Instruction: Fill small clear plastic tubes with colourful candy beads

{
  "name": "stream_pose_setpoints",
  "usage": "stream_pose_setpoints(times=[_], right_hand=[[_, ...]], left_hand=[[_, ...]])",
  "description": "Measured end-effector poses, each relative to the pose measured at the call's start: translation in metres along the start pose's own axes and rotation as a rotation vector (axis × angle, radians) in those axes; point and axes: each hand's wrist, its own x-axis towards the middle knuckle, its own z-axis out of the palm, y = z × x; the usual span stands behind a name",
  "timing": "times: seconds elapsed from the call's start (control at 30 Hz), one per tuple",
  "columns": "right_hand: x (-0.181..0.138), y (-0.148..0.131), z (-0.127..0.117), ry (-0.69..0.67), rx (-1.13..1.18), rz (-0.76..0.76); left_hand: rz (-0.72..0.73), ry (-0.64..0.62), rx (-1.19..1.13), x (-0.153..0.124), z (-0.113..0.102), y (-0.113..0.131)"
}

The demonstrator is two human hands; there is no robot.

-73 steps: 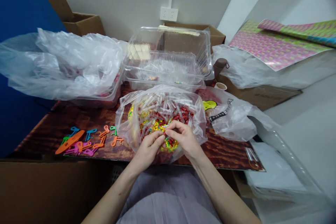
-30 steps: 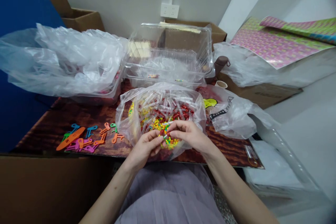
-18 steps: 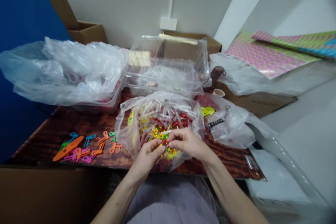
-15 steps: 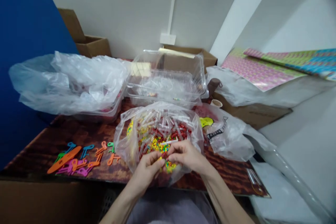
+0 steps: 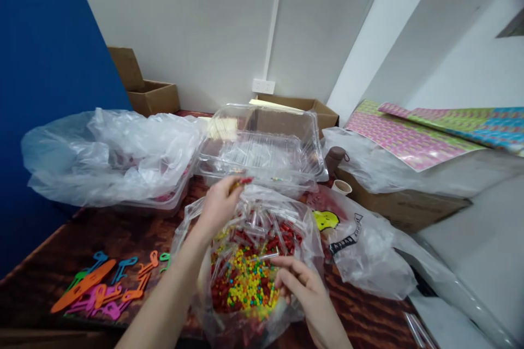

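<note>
A clear plastic bag [image 5: 313,240] holds small round candies [image 5: 245,278], mostly yellow with some green, blue and orange, among red pieces and clear tubes [image 5: 257,221]. Over the bag's far side, my left hand [image 5: 221,202] is closed on a small tube with a red end [image 5: 244,180], just before the clear plastic tray. My right hand [image 5: 301,286] is over the bag's near right part, fingers loosely bent and apart. Close to its index fingertip lies one clear tube [image 5: 266,256]; I cannot see any grip on it.
Clear hinged trays [image 5: 315,166] stand behind the bag. A container under crumpled plastic [image 5: 139,147] is at left. Colourful plastic pieces [image 5: 100,289] lie front left. A paper cup [image 5: 341,187], brown bottle [image 5: 335,158] and printed bag [image 5: 368,253] are at right.
My hands have parted. The left went up and forward with the red-ended tube, while the right stayed over the candies. The view has tilted up a little.
</note>
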Motion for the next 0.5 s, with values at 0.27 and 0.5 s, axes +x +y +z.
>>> stream_pose_setpoints(times=[0.27, 0.5], right_hand=[[-0.015, 0.030, -0.013, -0.092, -0.038, 0.126], [-0.021, 0.031, -0.006, -0.062, -0.056, 0.131]], left_hand=[[-0.006, -0.032, 0.604, 0.131, 0.019, -0.017], [-0.006, -0.133, 0.621, 0.122, 0.022, -0.026]])
